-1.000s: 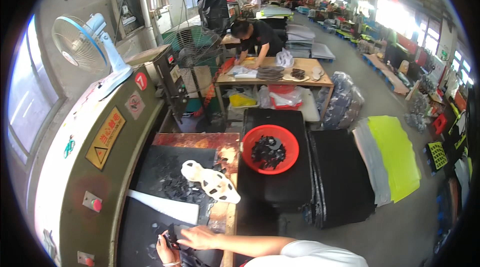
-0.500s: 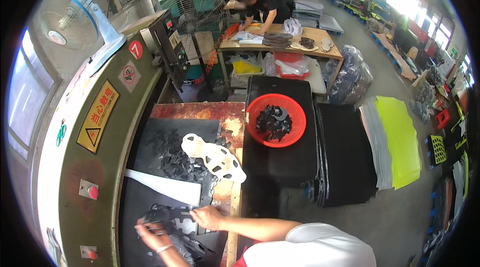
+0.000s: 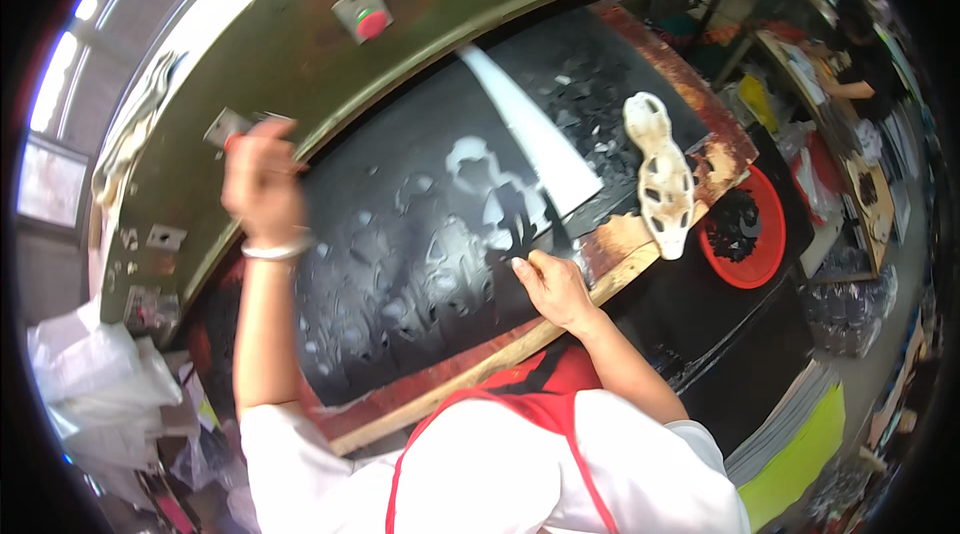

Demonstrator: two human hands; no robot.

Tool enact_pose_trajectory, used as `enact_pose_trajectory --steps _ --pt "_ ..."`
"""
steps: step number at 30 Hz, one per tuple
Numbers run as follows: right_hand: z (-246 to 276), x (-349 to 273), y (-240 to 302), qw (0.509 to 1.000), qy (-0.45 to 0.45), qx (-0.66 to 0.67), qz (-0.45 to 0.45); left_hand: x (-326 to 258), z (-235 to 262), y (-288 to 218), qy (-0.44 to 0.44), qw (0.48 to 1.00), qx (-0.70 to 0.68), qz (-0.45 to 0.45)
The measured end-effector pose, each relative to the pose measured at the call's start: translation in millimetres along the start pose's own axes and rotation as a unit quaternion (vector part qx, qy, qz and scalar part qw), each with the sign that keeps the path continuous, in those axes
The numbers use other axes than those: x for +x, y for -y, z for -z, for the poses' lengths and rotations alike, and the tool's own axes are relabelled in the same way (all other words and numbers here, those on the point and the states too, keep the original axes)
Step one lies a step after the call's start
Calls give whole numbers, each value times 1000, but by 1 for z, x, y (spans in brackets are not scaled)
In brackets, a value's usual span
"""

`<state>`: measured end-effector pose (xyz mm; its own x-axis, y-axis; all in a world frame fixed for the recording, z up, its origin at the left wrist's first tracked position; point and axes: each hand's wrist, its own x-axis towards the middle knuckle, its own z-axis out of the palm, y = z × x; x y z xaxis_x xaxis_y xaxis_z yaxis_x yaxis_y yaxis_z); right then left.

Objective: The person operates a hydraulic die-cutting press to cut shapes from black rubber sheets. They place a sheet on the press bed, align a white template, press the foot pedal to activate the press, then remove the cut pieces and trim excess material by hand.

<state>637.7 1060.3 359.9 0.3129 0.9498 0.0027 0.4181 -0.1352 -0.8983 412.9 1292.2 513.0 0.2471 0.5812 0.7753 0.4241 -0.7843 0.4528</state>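
In the left of the frame you have your left hand (image 3: 264,182) before the machine (image 3: 300,69); at the centre, your right hand (image 3: 557,289) over the mat (image 3: 410,139); farther right, the sole-shaped piece (image 3: 667,177), then the basin (image 3: 771,219) with scraps (image 3: 732,229) inside.

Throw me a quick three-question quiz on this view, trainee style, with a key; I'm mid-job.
1. Pick one: what lies in the red basin?
A) black scraps
B) yellow-green sheets
C) white cloth

2. True or false: the cream perforated form touches neither the left hand nor the right hand.

3. Short answer: which of the two hands is nearer the white wedge-shaped piece?

Key:
1. A
2. True
3. The right, which holds a thin black piece; the left, blurred, shows in front of the green machine.
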Motion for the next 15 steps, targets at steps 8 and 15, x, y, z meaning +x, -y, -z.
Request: enact_pose_trajectory --steps 8,15 --pt "-4 11 3 985 67 -142 78 -186 -54 -46 265 960 -83 -25" --pt "-5 68 -20 865 469 85 -156 -191 -34 -38 289 947 -130 -48"
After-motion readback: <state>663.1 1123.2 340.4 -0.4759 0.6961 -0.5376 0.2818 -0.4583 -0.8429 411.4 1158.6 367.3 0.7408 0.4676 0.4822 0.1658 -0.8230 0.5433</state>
